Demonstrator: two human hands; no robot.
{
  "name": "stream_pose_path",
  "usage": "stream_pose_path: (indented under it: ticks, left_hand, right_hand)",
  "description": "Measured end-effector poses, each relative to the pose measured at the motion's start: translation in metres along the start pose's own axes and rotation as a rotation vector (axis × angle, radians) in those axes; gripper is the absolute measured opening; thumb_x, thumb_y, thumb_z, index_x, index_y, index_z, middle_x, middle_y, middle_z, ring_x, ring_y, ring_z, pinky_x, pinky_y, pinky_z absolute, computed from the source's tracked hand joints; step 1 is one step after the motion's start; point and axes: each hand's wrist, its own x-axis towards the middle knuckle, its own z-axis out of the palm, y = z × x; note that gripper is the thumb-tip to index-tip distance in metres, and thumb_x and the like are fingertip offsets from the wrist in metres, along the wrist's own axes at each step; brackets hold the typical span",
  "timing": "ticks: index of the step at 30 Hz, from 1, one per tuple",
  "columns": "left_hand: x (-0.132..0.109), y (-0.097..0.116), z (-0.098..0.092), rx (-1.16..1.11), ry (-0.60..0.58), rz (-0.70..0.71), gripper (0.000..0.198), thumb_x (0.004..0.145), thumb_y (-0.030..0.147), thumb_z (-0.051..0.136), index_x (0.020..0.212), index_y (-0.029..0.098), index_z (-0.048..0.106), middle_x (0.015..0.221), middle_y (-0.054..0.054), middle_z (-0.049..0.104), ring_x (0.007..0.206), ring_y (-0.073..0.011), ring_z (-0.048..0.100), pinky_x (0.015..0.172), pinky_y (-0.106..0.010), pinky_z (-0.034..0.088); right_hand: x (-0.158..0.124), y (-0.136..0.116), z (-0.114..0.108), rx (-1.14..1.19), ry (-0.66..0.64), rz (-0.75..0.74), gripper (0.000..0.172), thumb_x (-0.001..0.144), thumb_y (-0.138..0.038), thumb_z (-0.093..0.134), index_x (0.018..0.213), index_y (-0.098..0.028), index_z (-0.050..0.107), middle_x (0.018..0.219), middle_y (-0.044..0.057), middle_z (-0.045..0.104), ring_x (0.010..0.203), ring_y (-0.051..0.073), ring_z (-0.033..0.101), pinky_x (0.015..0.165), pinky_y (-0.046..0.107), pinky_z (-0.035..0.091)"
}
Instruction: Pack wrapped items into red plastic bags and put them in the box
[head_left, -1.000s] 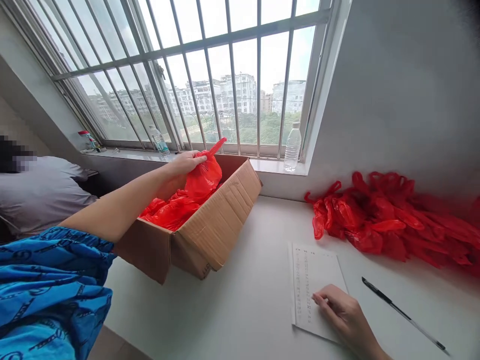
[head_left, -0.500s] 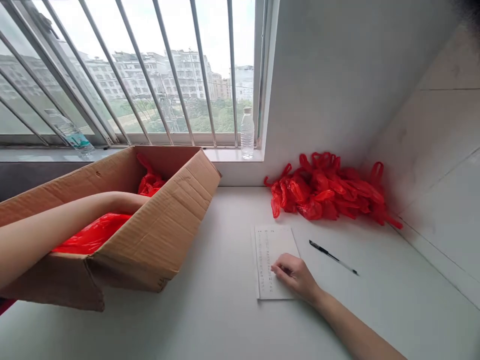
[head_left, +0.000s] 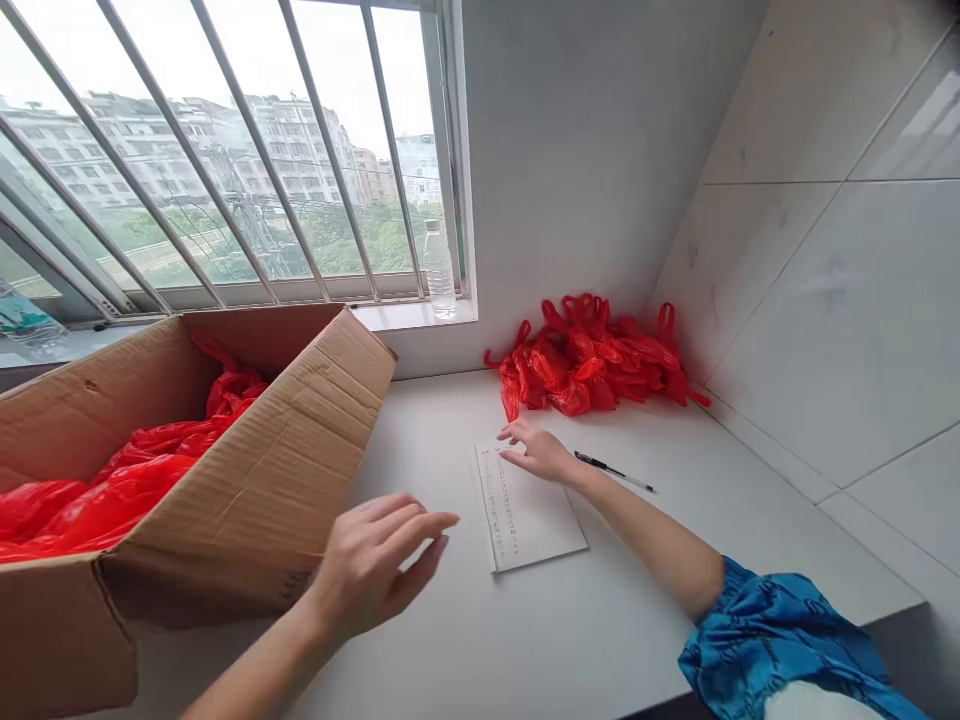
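Note:
My left hand [head_left: 382, 560] hovers over the white tabletop, just right of the cardboard box [head_left: 277, 450], fingers apart and holding nothing. Over the top of the notebook [head_left: 540, 515] reaches my right hand [head_left: 536, 450], also with its fingers apart and nothing in them. Columns of small handwriting run down the left side of the page. A black pen [head_left: 615, 470] lies to the right of the notebook, close by my right wrist. Behind that hand, against the wall, is a heap of knotted red plastic bags [head_left: 592, 355]. More red plastic bags [head_left: 150, 475] fill the open box.
A clear water bottle [head_left: 440, 270] stands on the sill of the barred window. Another bottle [head_left: 30, 320] leans at the far left. A tiled wall [head_left: 825, 300] bounds the table [head_left: 442, 650] on the right.
My left hand has come out of the box and moved right above the table. My right hand has slid from the lower page to its top and opened. The view has turned right.

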Motion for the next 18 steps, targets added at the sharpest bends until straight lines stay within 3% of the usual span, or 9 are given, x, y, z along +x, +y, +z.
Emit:
stream_pose_path:
  ticks: [2,4,6,9,13,18]
  left_hand:
    - [-0.003,-0.008,0.043,0.004,-0.193,0.045,0.025,0.097,0.032,0.05,0.092,0.026,0.073,0.068,-0.001,0.071,0.06,-0.0134,0.062,0.058,-0.025,0.046]
    - [-0.006,-0.022,0.08,0.001,-0.239,-0.027,0.036,0.1,0.033,0.042,0.084,0.021,0.072,0.064,-0.003,0.069,0.057,-0.0126,0.06,0.057,-0.023,0.044]
    - [-0.009,-0.036,0.102,-0.001,-0.251,-0.057,0.04,0.101,0.036,0.04,0.084,0.02,0.072,0.068,-0.005,0.069,0.061,-0.0133,0.061,0.059,-0.023,0.044]
    - [-0.014,-0.048,0.107,-0.039,-0.242,-0.082,0.04,0.101,0.038,0.04,0.087,0.02,0.073,0.073,-0.006,0.069,0.065,-0.0141,0.061,0.061,-0.023,0.044]
    - [-0.016,-0.05,0.1,-0.112,-0.235,-0.116,0.04,0.1,0.039,0.041,0.087,0.02,0.074,0.072,-0.005,0.069,0.064,-0.0141,0.061,0.059,-0.022,0.043]
    - [-0.015,-0.052,0.101,-0.226,-0.221,-0.202,0.04,0.098,0.042,0.044,0.087,0.019,0.074,0.069,-0.004,0.07,0.063,-0.0137,0.061,0.06,-0.023,0.043]
  right_hand:
    - [0.036,-0.002,-0.002,-0.045,0.045,0.067,0.037,0.091,-0.034,0.064,0.125,-0.023,0.06,0.147,0.011,0.044,0.113,0.025,0.061,0.091,0.036,0.049]
    - [0.065,-0.003,-0.001,-0.076,0.085,0.157,0.043,0.088,-0.033,0.067,0.129,-0.021,0.057,0.155,0.014,0.031,0.119,0.029,0.058,0.098,0.041,0.045]
    - [0.084,0.0,0.002,-0.085,0.118,0.252,0.042,0.086,-0.031,0.07,0.123,-0.017,0.058,0.157,0.018,0.025,0.118,0.032,0.058,0.098,0.043,0.045]
    - [0.094,0.01,0.004,-0.061,0.172,0.331,0.031,0.081,-0.027,0.074,0.106,-0.014,0.062,0.153,0.02,0.032,0.113,0.032,0.06,0.096,0.042,0.046]
    - [0.09,0.019,-0.009,0.019,0.308,0.27,0.023,0.083,-0.031,0.067,0.098,-0.014,0.063,0.135,0.018,0.053,0.105,0.027,0.063,0.096,0.039,0.047]
    - [0.064,0.013,-0.043,0.153,0.552,0.108,0.041,0.098,-0.051,0.037,0.106,-0.016,0.058,0.118,0.013,0.063,0.109,0.023,0.059,0.097,0.035,0.046]
